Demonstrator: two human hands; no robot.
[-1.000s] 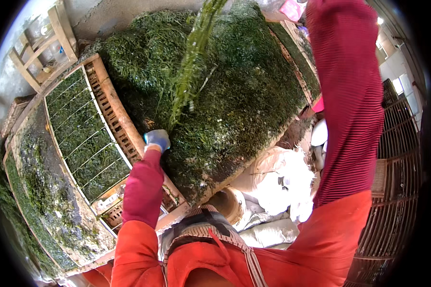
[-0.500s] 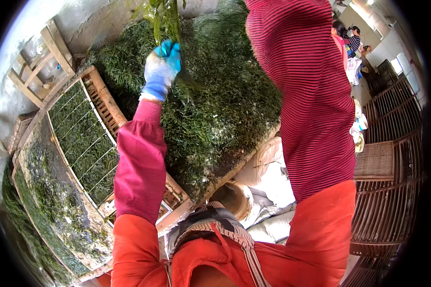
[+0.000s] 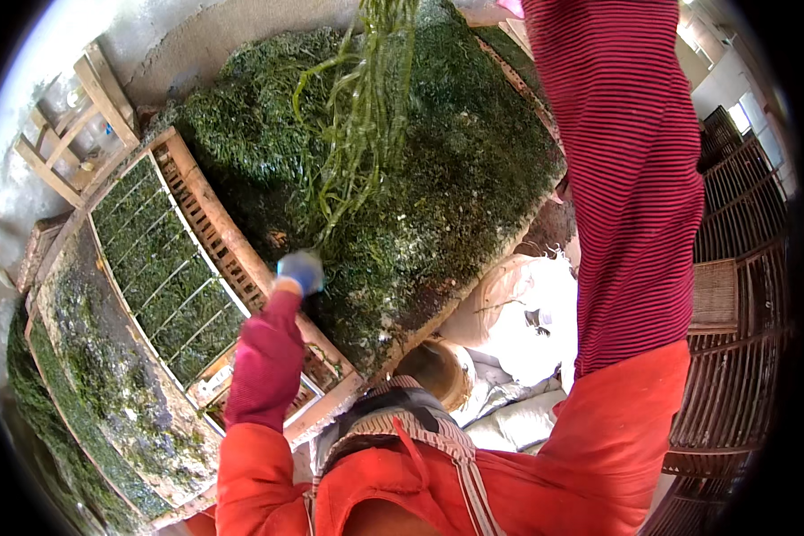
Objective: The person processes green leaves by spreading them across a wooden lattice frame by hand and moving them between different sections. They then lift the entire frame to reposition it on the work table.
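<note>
Green strands point(image 3: 371, 107) hang above a dark-green heap point(image 3: 456, 205)

At left, a wire-barred frame point(image 3: 186, 231) lies beside a wooden rail point(image 3: 217, 218). Next, the gloved left hand point(image 3: 301, 271) is blurred; I cannot tell its grip. The strands drop from the upper edge, lower ends near that hand. At right a striped sleeve point(image 3: 634, 179) shows; the right hand and its grip are out of view.

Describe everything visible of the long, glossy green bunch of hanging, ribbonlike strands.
The glossy green bunch looks wet and plantlike. It hangs loosely before a dark green matted heap, its upper end cut off at the picture's top edge. One strand bows leftward. The thinning lower ends trail toward the blue and white gloved left hand; blur hides whether they touch.
</note>
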